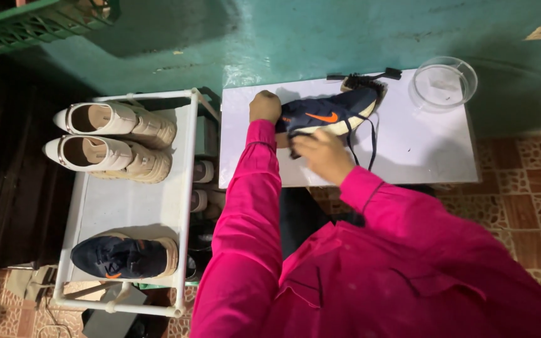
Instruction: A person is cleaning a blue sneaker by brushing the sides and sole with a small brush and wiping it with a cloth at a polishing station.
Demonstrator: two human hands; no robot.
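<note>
A navy sneaker (333,112) with an orange mark and cream sole lies on its side on a white table (421,150). My left hand (265,106) grips the shoe at its heel end. My right hand (322,154) is closed on the near side of the shoe, by its opening. A dark lace (372,139) hangs loose from the shoe over the tabletop. Both arms are in bright pink sleeves.
A clear glass bowl (444,83) stands at the table's far right corner. A small black brush (370,77) lies behind the shoe. Left of the table is a white shoe rack (133,200) holding two cream heeled shoes (114,141) and a matching navy sneaker (123,256). A teal wall is behind.
</note>
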